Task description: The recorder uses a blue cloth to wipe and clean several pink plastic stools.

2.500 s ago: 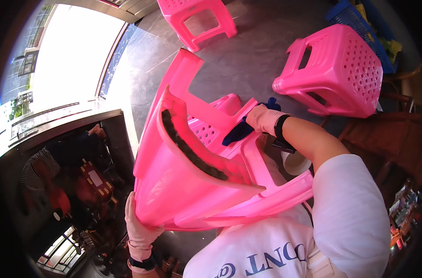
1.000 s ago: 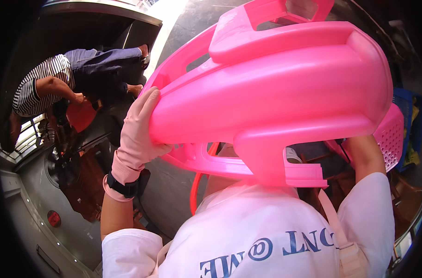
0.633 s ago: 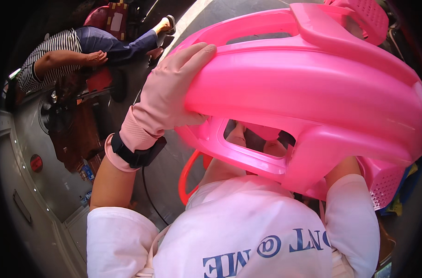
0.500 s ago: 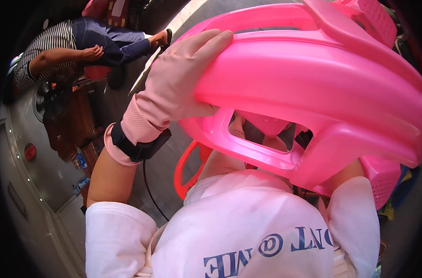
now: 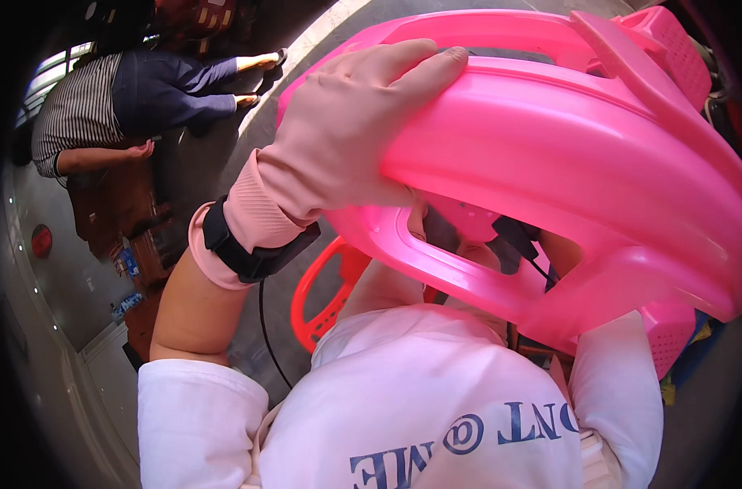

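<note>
A big pink plastic chair (image 5: pixel 566 155) is lifted close in front of me and fills the upper right of the head view. My left hand (image 5: pixel 346 138), in a pink rubber glove with a black wristband, grips the chair's rim, fingers curled over the top edge. My right arm in a white sleeve runs up behind the chair. My right hand (image 5: pixel 468 224) shows only partly through the chair's opening, and its grip is hidden.
Another person in a striped top and dark trousers (image 5: pixel 134 98) bends over at the upper left. A red-orange plastic piece (image 5: pixel 322 293) lies on the grey floor below the chair. Pink perforated stools (image 5: pixel 672 49) show at the right edge.
The chair has swung up from in front of me and tilted closer to the camera. My left hand slid from its side onto the top rim. My view turned toward the other person.
</note>
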The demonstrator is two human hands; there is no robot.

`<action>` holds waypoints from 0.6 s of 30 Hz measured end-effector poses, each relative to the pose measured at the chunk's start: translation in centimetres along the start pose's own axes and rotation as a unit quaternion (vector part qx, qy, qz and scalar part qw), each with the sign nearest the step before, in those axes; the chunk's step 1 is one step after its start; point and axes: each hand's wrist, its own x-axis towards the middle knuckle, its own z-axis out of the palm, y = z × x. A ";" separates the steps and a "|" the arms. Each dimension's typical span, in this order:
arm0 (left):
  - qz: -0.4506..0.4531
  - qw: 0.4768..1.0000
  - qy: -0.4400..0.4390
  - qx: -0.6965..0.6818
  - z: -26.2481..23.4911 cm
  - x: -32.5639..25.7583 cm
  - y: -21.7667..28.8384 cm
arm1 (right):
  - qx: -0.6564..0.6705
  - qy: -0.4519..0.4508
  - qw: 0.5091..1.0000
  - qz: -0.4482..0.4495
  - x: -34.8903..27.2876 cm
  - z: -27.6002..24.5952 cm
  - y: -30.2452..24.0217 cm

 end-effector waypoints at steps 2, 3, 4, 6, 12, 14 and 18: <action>0.022 0.999 0.044 -0.006 0.7 0.5 0.0 | -0.018 -0.027 0.999 -0.037 3.2 0.4 0.7; -0.006 0.999 0.030 0.009 0.1 -0.5 -1.1 | -0.013 -0.055 0.995 -0.077 6.0 1.2 1.0; 0.006 0.999 0.040 0.007 0.1 0.4 -1.2 | -0.029 -0.064 0.994 -0.086 6.5 1.0 1.1; 0.015 0.998 0.054 0.007 -0.2 1.6 -1.1 | -0.055 -0.074 0.990 -0.107 7.0 1.0 1.2; 0.008 0.998 0.051 0.033 0.7 -0.7 -0.4 | 0.063 -0.133 0.988 0.038 8.8 11.8 7.3; 0.007 0.998 0.060 0.019 0.6 -1.0 -0.1 | -0.002 -0.163 0.985 0.059 6.8 11.7 7.6; -0.022 0.997 0.077 0.007 1.0 -2.3 -0.3 | -0.040 -0.150 0.979 0.131 2.6 7.3 8.9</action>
